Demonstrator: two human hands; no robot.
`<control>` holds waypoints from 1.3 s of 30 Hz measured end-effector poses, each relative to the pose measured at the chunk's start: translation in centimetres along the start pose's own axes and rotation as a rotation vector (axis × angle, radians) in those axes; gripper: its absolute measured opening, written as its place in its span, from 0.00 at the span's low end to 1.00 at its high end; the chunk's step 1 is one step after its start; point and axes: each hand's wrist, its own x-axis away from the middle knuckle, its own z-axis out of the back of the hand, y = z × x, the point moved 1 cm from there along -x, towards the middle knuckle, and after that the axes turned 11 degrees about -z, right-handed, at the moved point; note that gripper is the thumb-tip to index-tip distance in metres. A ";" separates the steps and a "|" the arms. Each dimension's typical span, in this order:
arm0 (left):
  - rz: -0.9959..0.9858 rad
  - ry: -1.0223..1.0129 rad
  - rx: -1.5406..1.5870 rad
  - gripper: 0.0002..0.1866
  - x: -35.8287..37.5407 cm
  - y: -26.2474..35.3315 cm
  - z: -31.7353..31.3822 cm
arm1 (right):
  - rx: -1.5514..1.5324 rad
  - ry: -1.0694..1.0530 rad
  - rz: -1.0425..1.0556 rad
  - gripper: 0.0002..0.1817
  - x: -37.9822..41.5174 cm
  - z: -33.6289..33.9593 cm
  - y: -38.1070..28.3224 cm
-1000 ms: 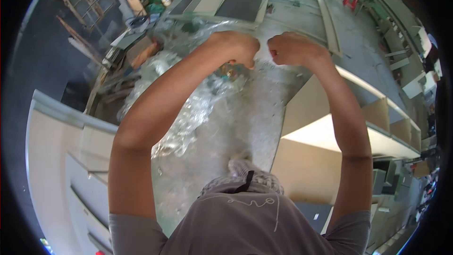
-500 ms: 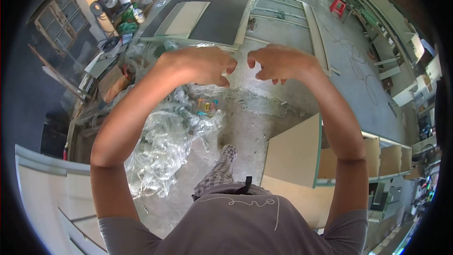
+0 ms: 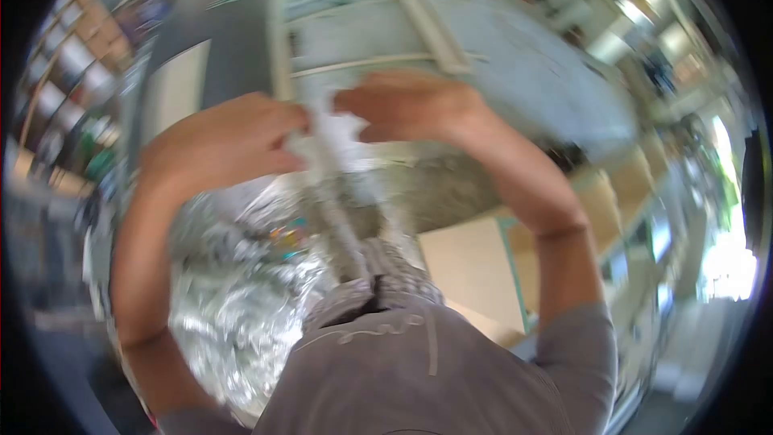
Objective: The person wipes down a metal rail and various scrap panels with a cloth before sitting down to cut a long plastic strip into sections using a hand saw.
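Both arms reach forward with bent elbows, and the view is smeared by motion. My left hand [image 3: 237, 138] is in the air left of centre, its thumb apart from its curled fingers and nothing between them. Facing it across a small gap, my right hand [image 3: 411, 105] is also empty, with thumb and fingers apart. Beyond the left hand lies a dark board [image 3: 233, 40] with a pale panel [image 3: 181, 84] on it. A pale-edged frame [image 3: 415, 12] lies beyond the right hand. Neither hand touches these things.
Crumpled clear plastic wrap [image 3: 241, 282] covers the floor at lower left. A pale box-like cabinet [image 3: 471, 270] with a green edge stands at right, close to my right forearm. Cluttered shelves [image 3: 80, 56] stand at far left. Bright light comes in at far right.
My view has swung to the right, so the boards, plastic and cabinet shift left in it. Both hands stay raised and empty. The legs are now seen mid-step, blurred.
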 end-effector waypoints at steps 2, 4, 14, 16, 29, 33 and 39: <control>-0.168 0.084 -0.026 0.16 -3.6 -1.9 0.8 | -0.002 0.164 -0.060 0.18 0.5 1.9 2.1; -0.199 0.064 0.002 0.15 -7.8 -1.6 2.2 | -0.002 0.108 -0.251 0.18 -0.1 4.4 4.0; -0.414 0.166 -0.008 0.18 -26.0 -8.2 11.8 | 0.052 0.306 -0.495 0.18 -2.4 12.4 21.6; -0.457 0.164 -0.014 0.18 -28.7 -9.7 12.8 | 0.041 0.463 -0.404 0.17 -3.2 12.5 24.7; -0.554 0.230 -0.089 0.19 -39.1 -19.7 19.4 | -0.041 0.485 -0.448 0.15 -9.4 15.0 35.7; -0.627 0.324 -0.057 0.20 -43.3 -24.3 22.1 | -0.051 0.438 -0.516 0.15 -13.9 16.3 39.6; -0.663 0.236 -0.015 0.18 -53.0 -28.9 28.8 | -0.032 0.310 -0.757 0.16 -17.7 20.2 47.1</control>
